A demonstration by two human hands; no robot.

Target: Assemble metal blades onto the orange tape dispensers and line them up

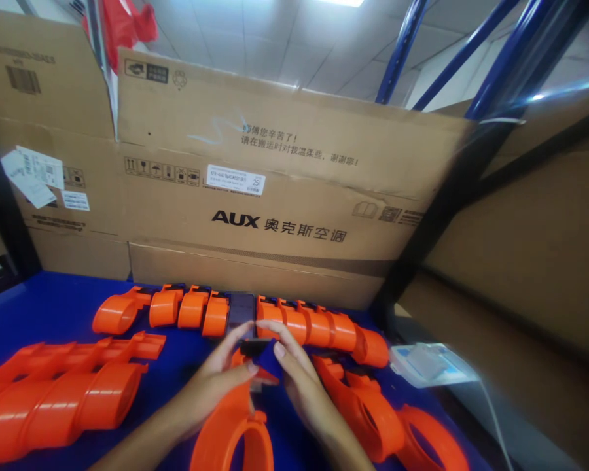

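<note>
My left hand (220,369) is closed at the stem of an orange plastic ring (216,418), which hangs toward me below the fingers. Between both hands sits a small dark-blue piece (266,355), up against the end of that stem. My right hand (294,366) pinches this blue piece, thumb on its near side. A thin black part (252,345) shows beside it; the fingers partly hide how the parts meet. Just beyond the fingertips stands a dark rectangular block (240,311).
Rows of orange rings with dark tops stand behind my hands, left (191,309) and right (319,327). Orange rings (53,405) are stacked at left; several loose ones (373,412) lie right. A white box with a cable (432,366) sits at the right edge. Cardboard (177,216) walls the back.
</note>
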